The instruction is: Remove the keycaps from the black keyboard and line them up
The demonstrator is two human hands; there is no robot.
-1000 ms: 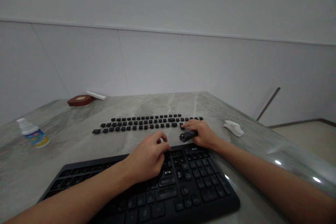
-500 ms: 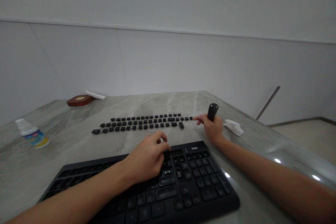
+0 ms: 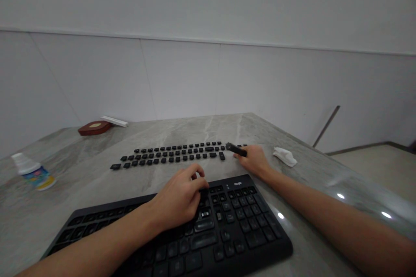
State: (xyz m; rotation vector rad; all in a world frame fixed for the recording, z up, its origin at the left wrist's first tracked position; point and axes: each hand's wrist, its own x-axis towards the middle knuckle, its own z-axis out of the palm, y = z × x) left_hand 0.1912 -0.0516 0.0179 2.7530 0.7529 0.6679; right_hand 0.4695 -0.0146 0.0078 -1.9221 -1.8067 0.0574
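Note:
A black keyboard (image 3: 208, 239) lies in front of me with many keycaps gone from its upper and left parts; several remain at the lower middle and on the number pad. Over its upper middle rests my left hand (image 3: 180, 192), fingers bent and touching near the top edge; the fingertips are partly hidden. Beyond the keyboard, my right hand (image 3: 253, 159) is closed round a black rod-like tool (image 3: 236, 149), which points left over the right part of the loose keycaps (image 3: 175, 153). These keycaps lie in rows on the table.
On the left stands a white-capped spray bottle (image 3: 34, 173) with a colourful label. A dark red box (image 3: 94, 128) and a white strip (image 3: 114, 121) lie at the back left. Crumpled white tissue (image 3: 285, 156) sits right of my right hand. The marble-patterned table (image 3: 201, 130) meets the wall behind.
The tool in my right hand has swung from upright to nearly flat, pointing left, and that hand has moved slightly left. My left hand stays on the keyboard; the view shifted a little.

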